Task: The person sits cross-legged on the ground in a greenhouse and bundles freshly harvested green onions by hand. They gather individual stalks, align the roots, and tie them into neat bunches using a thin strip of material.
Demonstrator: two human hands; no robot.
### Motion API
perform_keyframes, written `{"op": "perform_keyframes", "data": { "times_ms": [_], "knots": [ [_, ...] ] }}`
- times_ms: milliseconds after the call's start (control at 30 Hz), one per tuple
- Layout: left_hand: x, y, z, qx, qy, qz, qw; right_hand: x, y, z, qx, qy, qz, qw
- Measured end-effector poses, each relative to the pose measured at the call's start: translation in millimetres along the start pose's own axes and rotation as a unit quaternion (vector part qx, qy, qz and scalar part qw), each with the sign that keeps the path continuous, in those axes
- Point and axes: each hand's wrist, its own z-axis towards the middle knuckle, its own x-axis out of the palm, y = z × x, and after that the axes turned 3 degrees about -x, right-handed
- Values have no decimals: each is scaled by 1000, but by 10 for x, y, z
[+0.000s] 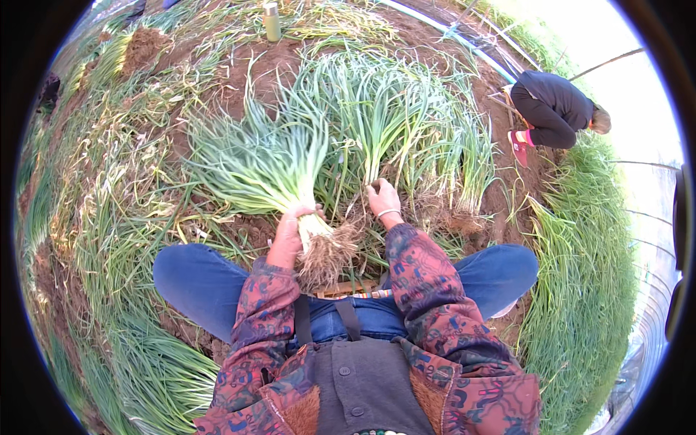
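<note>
A thick bunch of green onions is clasped around its pale stems in my left hand. Its shaggy brown roots hang toward my lap, and its leaves fan out up and to the left. My right hand, with a pale band at the wrist, closes on the base of a smaller cluster of green onion stalks. That cluster lies at the near edge of a spread of loose onions. Whether its roots are free of the soil is hard to tell.
More onions with soil-caked roots lie to the right. A green flask stands at the back. Beyond a pale blue pipe, another person bends over. Tied bundles lie far left, loose leaves at lower left. Standing onions grow along the right.
</note>
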Motion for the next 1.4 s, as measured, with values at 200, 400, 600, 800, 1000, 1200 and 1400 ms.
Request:
{"op": "perform_keyframes", "data": {
  "times_ms": [200,400,600,800,1000,1200,1400],
  "knots": [
    [273,-361,-102,34,13,-44,998,187,-266,434,75,17,-83,994],
    [-141,-214,160,11,-68,-4,998,-42,69,312,-111,-209,17,971],
    [-37,-23,309,-52,-60,-43,996,-216,34,48,-57,28,162,985],
    [-9,7,369,-28,-45,-43,998,148,193,-369,-131,226,128,957],
    [17,34,329,-28,-67,7,997,348,-47,-454,-289,116,-5,950],
    [-25,18,364,-59,-22,-9,998,300,51,-523,-277,163,89,943],
    [93,-38,278,-33,-33,5,999,242,196,-550,34,164,481,861]
  ]
}}
